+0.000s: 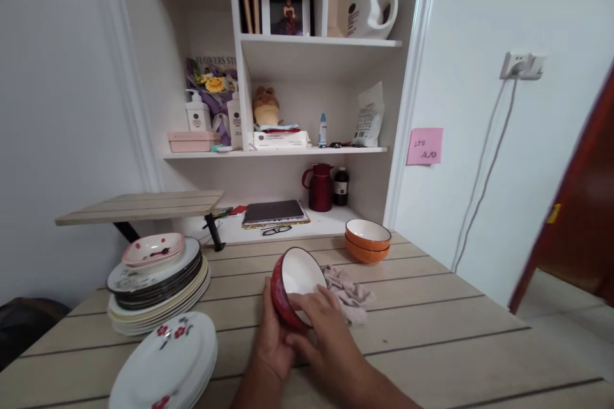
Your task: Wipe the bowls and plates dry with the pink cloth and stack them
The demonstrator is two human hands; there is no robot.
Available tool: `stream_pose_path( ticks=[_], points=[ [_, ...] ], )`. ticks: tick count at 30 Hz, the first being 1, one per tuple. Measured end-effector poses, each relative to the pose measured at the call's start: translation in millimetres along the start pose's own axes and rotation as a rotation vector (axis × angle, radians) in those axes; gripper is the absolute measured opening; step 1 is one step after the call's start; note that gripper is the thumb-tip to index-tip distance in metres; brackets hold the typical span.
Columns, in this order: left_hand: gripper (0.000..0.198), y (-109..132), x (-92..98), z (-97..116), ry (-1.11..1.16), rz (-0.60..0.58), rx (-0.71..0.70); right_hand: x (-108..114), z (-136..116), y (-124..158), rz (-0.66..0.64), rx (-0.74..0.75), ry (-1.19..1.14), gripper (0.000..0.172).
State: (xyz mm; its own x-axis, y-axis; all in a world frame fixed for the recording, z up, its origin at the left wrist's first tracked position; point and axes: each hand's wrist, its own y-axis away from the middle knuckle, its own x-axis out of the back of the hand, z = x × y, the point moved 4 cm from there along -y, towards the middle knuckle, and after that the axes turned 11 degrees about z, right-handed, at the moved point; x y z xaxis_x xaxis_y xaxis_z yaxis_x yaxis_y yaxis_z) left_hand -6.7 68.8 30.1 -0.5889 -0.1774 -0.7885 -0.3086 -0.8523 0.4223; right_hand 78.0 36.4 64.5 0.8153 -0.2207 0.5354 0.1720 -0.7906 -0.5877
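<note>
A red bowl with a white inside is tilted up on its edge over the wooden table, its opening facing right. My left hand cups its red underside from the left and behind. My right hand lies against the lower rim, fingers curled over the white inside. Just right of the bowl a crumpled pale cloth rests on the table, touching my right fingers or nearly so.
Two stacked orange bowls sit at the table's back. A tall stack of plates topped by a pink dish stands at left, with white flowered plates in front. Shelves behind hold a red jug, bottles and glasses.
</note>
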Motion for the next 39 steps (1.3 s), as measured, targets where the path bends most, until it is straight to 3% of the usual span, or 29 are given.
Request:
stream_pose_path(
  ticks=[4, 5, 8, 9, 12, 16, 19, 21, 23, 26, 30, 39],
  points=[
    [0.069, -9.3, -2.1, -8.9, 0.013, -0.01, -0.022, 7.9, 14.6, -7.2, 0.042, -0.163, -0.045, 0.072],
    [0.065, -11.7, -1.7, -9.2, 0.023, 0.007, -0.057, 9.8, 15.4, -9.0, 0.036, -0.166, -0.045, 0.065],
    [0.056, -15.6, 1.0, -6.4, 0.036, 0.093, -0.152, 14.6, 13.3, -15.3, 0.022, -0.105, -0.033, 0.014],
    [0.053, -15.7, 1.4, -4.7, 0.033, 0.107, -0.171, 16.7, 12.3, -17.6, 0.028, -0.092, -0.039, 0.01],
    [0.043, -14.8, 1.0, 1.5, 0.026, 0.069, -0.216, 27.3, 10.8, -26.0, 0.066, -0.115, -0.111, 0.018],
    [0.031, -16.9, 4.2, 8.0, 0.026, 0.034, -0.258, 52.9, 10.4, -48.4, 0.028, -0.137, -0.211, 0.016],
    [0.026, -20.9, 10.5, 9.3, 0.02, 0.128, -0.278, 89.3, 13.2, -80.0, 0.142, 0.039, 0.139, 0.017],
    [0.023, -23.3, 12.2, 8.0, 0.004, 0.158, -0.277, 111.1, 20.4, -103.5, 0.142, 0.146, 0.445, 0.012],
    [0.02, -25.6, 12.5, 5.7, -0.03, 0.163, -0.278, 129.7, 33.7, -125.0, 0.109, 0.161, 0.753, 0.008],
    [0.02, -28.5, 12.5, 2.2, -0.087, 0.148, -0.291, 150.8, 53.6, -145.7, 0.124, 0.115, 0.871, 0.013],
    [0.022, -30.9, 13.0, -0.3, -0.107, 0.103, -0.303, 157.1, 76.5, -149.0, 0.104, 0.059, 0.972, 0.015],
    [0.021, -35.9, 15.3, -1.3, -0.134, 0.101, -0.313, 142.6, 107.1, -135.9, 0.007, -0.015, 1.107, 0.018]
  ],
)
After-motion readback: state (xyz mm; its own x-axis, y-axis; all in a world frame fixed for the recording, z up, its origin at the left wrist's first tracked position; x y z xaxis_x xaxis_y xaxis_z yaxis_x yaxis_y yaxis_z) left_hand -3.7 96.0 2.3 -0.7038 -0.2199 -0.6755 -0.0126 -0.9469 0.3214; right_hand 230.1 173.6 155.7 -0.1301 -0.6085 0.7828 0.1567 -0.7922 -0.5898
